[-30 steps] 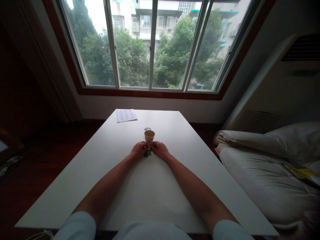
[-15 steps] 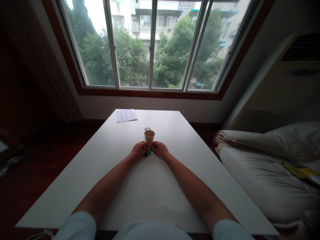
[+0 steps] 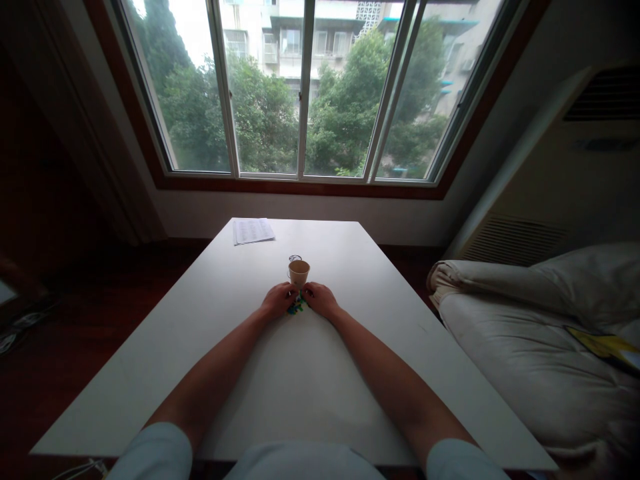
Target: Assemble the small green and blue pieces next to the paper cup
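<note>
Next to no change vs 1 s ago; work on the bits (image 3: 295,309) seemingly at same stage. Still lying on table (image 3: 300,387), btwn L hand (image 3: 279,299) and R hand (image 3: 321,298), nearside of upright cup (image 3: 299,272). Both w/ fingers curled inward, close to cup base; can't tell if pinching bits or touching cup, too small.

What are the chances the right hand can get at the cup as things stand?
Probably yes: the right hand is close by the cup, with nothing visible between them, though its grip is unclear.
</note>
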A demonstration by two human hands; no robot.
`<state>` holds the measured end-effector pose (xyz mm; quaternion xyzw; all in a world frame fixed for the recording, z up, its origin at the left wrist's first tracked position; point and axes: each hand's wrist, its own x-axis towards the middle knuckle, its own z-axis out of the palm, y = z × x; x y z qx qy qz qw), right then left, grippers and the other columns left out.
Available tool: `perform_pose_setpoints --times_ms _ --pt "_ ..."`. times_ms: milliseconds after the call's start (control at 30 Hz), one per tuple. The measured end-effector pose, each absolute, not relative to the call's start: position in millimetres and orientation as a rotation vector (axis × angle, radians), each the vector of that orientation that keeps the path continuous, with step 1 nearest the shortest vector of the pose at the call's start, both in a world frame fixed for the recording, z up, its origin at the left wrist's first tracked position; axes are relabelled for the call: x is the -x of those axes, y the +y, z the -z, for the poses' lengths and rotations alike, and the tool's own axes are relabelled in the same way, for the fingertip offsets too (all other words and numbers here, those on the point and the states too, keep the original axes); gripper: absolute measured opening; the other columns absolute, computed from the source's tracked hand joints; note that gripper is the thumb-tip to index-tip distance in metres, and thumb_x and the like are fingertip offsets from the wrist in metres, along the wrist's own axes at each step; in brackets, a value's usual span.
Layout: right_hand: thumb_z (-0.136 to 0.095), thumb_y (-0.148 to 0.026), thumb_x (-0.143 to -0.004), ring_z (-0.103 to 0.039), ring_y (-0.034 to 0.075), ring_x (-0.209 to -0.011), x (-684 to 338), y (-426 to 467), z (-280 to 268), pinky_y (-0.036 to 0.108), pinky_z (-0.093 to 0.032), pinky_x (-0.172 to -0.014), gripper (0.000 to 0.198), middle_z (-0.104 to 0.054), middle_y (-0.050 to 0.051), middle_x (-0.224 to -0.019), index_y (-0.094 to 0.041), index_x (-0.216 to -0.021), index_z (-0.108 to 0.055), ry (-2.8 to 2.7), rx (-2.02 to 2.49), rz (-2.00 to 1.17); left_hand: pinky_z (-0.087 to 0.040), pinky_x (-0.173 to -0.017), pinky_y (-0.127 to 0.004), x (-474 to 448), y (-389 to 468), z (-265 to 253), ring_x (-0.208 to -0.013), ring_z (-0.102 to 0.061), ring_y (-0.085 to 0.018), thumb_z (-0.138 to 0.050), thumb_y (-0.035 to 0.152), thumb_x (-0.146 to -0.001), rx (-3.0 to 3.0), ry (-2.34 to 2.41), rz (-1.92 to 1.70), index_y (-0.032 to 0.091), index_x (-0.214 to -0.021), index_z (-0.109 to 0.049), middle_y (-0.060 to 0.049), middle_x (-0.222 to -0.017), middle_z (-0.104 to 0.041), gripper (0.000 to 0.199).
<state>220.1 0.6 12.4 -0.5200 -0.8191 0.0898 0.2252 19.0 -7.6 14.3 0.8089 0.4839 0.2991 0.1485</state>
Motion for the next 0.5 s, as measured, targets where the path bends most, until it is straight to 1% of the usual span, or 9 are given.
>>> perform_pose_setpoints --times_ms 300,500 --pt "-0.056 -0.029 -0.095 -0.061 0.016 -0.088 -220.3 2.7 -9.3 0.024 -0.038 -0.075 0.015 -0.071 0.003 -0.099 -0.024 -0.097 -0.070 -2.258 1.429 -0.245 -0.046 -0.072 -0.025 -18.8 -6.4 -11.7 -0.075 -0.059 -0.013 -0.058 0.025 -0.090 -2.369 1.379 -0.870 0.021 -0.093 -0.072 -0.005 -0.092 -0.070 0.015" --pt "-0.055 -0.030 -0.096 -0.061 0.016 -0.088 -220.6 2.3 -10.5 0.024 -0.038 -0.075 0.017 -0.071 0.004 -0.099 -0.023 -0.099 -0.070 -2.264 1.434 -0.244 -0.046 -0.072 -0.024 -18.6 -5.8 -11.9 -0.076 -0.059 -0.014 -0.059 0.025 -0.090 -2.364 1.392 -0.850 0.020 -0.094 -0.073 -0.005 -0.091 -0.070 0.015"
